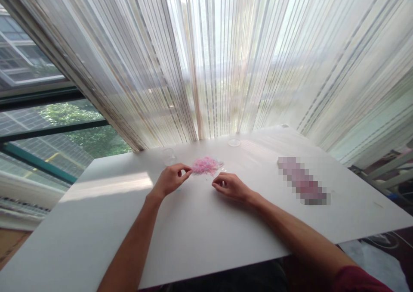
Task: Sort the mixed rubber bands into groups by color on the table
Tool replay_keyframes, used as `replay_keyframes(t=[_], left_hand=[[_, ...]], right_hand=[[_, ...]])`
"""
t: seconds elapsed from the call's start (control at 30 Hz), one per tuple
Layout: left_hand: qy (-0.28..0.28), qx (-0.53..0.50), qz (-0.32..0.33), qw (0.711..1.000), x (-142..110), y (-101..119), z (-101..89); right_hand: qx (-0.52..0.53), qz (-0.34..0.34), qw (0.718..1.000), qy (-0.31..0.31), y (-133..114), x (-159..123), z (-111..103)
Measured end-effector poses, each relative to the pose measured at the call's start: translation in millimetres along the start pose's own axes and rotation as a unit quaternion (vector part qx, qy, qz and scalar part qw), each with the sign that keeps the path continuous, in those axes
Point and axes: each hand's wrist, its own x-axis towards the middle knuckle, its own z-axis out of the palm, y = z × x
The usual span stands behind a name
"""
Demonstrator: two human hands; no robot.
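A loose pile of small, thin pink and pale blue pieces (204, 165) lies on the white table in front of me; I cannot make out their exact kind. At its left edge, my left hand (171, 179) has thumb and forefinger pinched together, touching or nearly touching the pieces. Just right of and nearer than the pile, my right hand (232, 186) rests low over the tabletop, its fingers curled and closed. Whatever either hand pinches is too small to see. A few tiny bits lie between the hands.
On the white table (190, 236), a clear round container (169, 155) stands behind my left hand and a clear round lid or dish (234, 143) lies farther back. A blurred-out pinkish long object (303, 182) lies to the right. Sheer striped curtains (222, 68) hang along the far edge.
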Motion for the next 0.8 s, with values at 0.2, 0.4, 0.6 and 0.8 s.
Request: replay_keyframes(t=[0.2,0.4,0.6,0.8], left_hand=[[-0.031,0.072,0.030,0.997,33,27,21.8],[-0.059,0.147,0.036,0.987,55,44,43.1],[-0.084,0.161,0.046,0.982,69,48,55.9],[-0.088,0.155,0.048,0.983,68,46,53.0]], right_hand=[[-0.018,-0.009,1.000,0.018,6,1,-4],[-0.082,0.058,0.991,0.087,14,4,-12],[-0.116,0.118,0.979,0.117,22,5,-20],[-0.108,0.129,0.978,0.123,21,5,-20]])
